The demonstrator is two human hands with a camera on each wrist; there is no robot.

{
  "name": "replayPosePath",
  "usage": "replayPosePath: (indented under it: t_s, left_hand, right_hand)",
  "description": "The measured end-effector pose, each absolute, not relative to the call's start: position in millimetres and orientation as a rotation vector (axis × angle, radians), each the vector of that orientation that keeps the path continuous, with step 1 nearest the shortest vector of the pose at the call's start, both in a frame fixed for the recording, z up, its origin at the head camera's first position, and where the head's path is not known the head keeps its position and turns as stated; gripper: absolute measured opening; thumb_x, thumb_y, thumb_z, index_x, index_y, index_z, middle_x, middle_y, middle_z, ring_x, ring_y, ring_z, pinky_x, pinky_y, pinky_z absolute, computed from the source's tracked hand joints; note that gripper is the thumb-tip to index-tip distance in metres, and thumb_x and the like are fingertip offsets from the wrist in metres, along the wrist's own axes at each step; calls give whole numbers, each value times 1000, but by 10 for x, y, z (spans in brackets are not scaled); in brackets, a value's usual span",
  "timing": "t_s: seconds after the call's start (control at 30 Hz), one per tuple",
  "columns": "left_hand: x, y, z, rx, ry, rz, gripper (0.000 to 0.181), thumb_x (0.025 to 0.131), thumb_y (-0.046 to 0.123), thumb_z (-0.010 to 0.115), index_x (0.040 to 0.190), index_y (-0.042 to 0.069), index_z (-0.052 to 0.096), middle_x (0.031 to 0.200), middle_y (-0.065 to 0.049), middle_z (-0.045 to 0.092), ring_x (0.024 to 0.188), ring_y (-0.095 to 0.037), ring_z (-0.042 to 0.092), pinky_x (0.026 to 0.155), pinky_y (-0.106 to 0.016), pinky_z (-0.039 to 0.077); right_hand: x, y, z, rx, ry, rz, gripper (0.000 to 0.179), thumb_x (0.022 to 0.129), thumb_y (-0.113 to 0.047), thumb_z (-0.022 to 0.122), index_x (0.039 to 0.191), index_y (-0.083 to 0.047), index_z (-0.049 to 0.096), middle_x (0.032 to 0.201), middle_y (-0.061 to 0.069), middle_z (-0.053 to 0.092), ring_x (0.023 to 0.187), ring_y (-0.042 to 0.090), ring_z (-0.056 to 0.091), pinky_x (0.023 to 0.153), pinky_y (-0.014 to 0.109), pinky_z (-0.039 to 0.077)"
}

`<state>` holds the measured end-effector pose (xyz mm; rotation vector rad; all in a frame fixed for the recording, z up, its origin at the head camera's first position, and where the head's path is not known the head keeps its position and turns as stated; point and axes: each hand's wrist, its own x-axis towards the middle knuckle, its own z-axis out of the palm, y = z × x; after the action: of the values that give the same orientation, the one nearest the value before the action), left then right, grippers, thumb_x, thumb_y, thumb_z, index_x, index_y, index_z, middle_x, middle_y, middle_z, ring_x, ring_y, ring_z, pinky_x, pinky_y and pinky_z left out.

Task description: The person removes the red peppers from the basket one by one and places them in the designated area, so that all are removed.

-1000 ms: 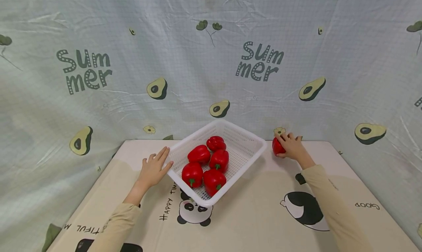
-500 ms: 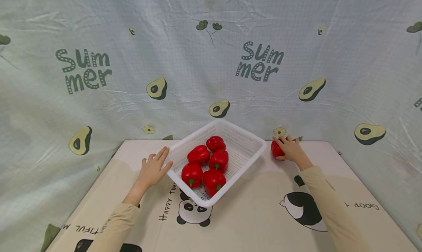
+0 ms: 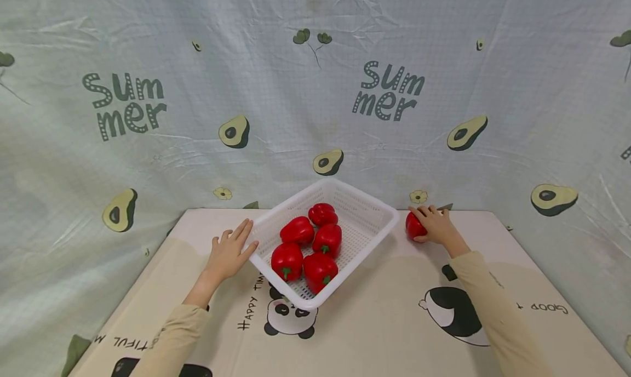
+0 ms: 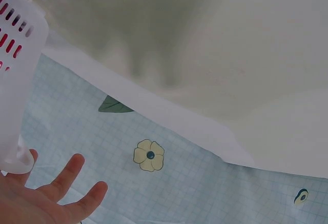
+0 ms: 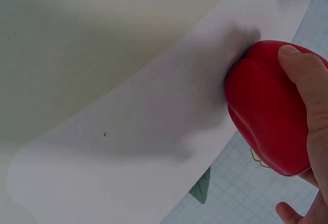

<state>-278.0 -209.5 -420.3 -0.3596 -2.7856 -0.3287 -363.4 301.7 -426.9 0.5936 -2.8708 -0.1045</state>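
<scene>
Five bell peppers (image 3: 288, 261) lie in the basket (image 3: 362, 223); the right grip (image 3: 439, 227) holds a sixth pepper (image 3: 412, 227), barely shifted, outside, near the tabletop (image 3: 374, 327) far edge; the left grip (image 3: 229, 252) is wide.

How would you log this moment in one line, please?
left hand: touching basket; right hand: gripping red pepper; in basket: five red peppers

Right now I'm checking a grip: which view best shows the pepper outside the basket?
The right wrist: the pepper looms large, partly behind the fingers. The head view shows it small, partly covered by the right hand; the left wrist doesn't show it.
</scene>
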Motion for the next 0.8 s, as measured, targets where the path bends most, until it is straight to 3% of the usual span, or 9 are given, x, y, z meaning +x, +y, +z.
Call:
replayPosePath:
  t_s: [0.5, 0.8]
  left_hand:
    - [-2767, -2099, -4196, -361, -2786, -332, 58, 90, 37, 44, 138, 7, 33, 143, -12, 34, 111, -42, 43, 85, -63, 28]
    - [-2785, -2098, -4199, -370, -2788, -332, 58, 90, 38, 44, 138, 7, 32, 143, -12, 34, 109, -41, 45, 84, -63, 29]
  right_hand:
    - [-3630, 3050, -4277, 623, -2840, -67, 79, 67, -37, 74, 131, -8, 38, 121, 20, 49, 110, 39, 42, 84, 65, 32]
    - [-3554, 3038, -4245, 625, -2816, -32, 71, 72, -36, 71, 130, -9, 40, 122, 21, 49, 112, 39, 41, 86, 66, 30]
